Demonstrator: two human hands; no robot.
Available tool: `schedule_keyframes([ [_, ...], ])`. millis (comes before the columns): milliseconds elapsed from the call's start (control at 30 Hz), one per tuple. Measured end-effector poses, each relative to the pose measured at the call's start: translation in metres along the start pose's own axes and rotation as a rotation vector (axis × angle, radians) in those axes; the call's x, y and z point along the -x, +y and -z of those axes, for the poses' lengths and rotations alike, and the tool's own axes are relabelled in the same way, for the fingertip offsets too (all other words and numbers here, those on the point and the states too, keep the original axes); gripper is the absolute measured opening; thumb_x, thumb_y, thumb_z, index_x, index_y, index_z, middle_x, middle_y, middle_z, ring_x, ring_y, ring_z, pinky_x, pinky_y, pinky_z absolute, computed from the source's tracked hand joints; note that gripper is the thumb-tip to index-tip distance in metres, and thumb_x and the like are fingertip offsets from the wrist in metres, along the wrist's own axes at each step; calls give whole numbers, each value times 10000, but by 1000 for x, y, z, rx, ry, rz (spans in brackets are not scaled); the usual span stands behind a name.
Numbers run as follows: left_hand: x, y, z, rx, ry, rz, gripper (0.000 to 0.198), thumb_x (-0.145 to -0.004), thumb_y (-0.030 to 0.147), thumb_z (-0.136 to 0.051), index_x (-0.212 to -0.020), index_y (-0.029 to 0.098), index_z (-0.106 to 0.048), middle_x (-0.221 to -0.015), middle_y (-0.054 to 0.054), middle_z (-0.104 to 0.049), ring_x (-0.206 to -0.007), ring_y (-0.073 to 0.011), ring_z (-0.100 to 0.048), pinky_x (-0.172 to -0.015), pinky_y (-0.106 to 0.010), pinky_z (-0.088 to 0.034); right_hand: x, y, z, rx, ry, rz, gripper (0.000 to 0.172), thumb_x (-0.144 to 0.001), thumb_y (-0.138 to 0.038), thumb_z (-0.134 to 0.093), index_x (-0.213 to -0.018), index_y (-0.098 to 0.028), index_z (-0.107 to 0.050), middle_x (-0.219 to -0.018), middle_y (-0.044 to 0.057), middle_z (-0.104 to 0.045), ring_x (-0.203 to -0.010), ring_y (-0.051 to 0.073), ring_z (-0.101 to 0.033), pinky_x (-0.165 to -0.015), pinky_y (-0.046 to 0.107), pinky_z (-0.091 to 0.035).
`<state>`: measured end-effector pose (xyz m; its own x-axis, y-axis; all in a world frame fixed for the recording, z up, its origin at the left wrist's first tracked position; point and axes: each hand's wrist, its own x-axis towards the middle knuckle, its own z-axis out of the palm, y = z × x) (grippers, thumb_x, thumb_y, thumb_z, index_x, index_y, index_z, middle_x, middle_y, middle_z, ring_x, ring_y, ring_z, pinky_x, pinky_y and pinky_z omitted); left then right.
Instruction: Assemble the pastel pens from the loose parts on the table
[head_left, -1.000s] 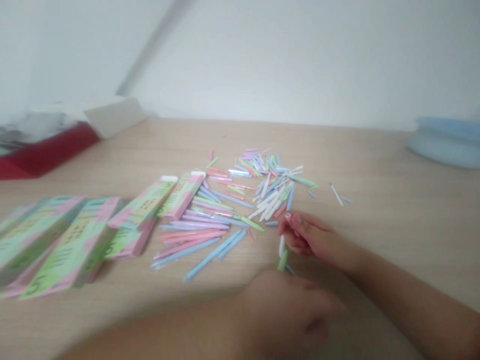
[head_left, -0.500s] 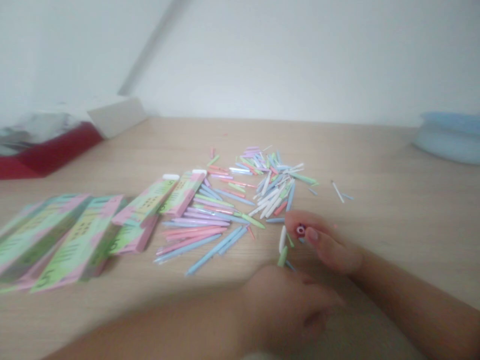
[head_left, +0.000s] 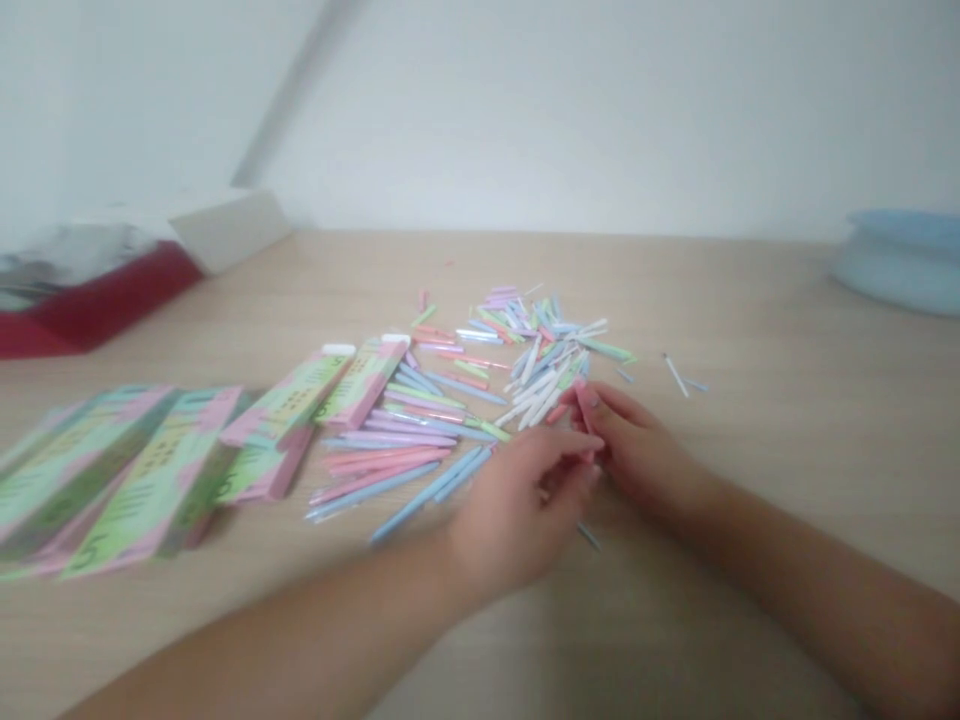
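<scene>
Pale wood-effect table top (head_left: 757,450), head view, with both hands working at its near side. Right hand (head_left: 637,450): fingers narrowly closed, pinching a pink stick (head_left: 585,415) tilted against the thumb. Left hand (head_left: 517,510): curled narrow, fingertips just beside that stick; whether they grip it cannot be told. A loose blue stick (head_left: 589,535) lies just below the hands. Beyond them spreads a heap of short pastel sticks (head_left: 544,370), with longer pink, lilac and blue sticks (head_left: 397,470) to its left. Further left lie pink-and-green printed packets (head_left: 150,490), one bearing a large 5 (head_left: 94,553); the smaller print is too blurred to read. At the far edge stand a red tray (head_left: 97,310), a white box (head_left: 229,228) and a pale blue container (head_left: 900,265).
</scene>
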<state>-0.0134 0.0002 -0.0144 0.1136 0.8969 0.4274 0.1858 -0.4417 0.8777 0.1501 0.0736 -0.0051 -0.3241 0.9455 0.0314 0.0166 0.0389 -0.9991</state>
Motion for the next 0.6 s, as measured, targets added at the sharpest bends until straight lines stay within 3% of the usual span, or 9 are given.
schedule_keyframes([
  [100, -9, -9, 7, -23, 91, 71, 171, -948, 255, -677, -1108, 233, -731, -993, -30, -752, -884, -151, -699, -831, -267, -552, -7, 7, 2, -62, 67, 53, 390, -915, -619, -683, -903, -233, -744, -748, -4, -619, -722, 154, -552, -672, 282, -449],
  [200, -15, -16, 11, 29, 145, 163, 141, -938, 283, -686, -1064, 224, -709, -876, -1, -727, -763, -130, -658, -712, -237, -518, -10, 7, 3, -66, 121, 55, 392, -902, -615, -705, -949, -230, -758, -571, -56, -471, -577, 117, -425, -566, 254, -369],
  [267, -16, -18, 12, 74, 155, 211, 128, -933, 302, -687, -1020, 208, -685, -816, 8, -700, -708, -123, -632, -652, -225, -487, -10, 5, 3, -127, 126, 1, 405, -868, -615, -739, -973, -225, -743, -562, -65, -484, -525, 101, -378, -494, 244, -302],
  [467, -21, -17, 15, 69, 193, 230, 129, -906, 302, -696, -955, 190, -656, -808, 3, -678, -743, -134, -645, -705, -236, -485, -13, 7, 5, -292, 101, -102, 350, -731, -438, -873, -811, -217, -614, -702, -22, -683, -617, 121, -586, -498, 205, -389],
  [600, -24, -19, 16, 132, 235, 268, 143, -904, 313, -687, -952, 189, -635, -812, 8, -692, -747, -135, -661, -709, -237, -496, -17, 12, 8, -327, 107, -109, 269, -745, -359, -839, -830, -217, -626, -674, -32, -675, -581, 103, -561, -484, 194, -385],
])
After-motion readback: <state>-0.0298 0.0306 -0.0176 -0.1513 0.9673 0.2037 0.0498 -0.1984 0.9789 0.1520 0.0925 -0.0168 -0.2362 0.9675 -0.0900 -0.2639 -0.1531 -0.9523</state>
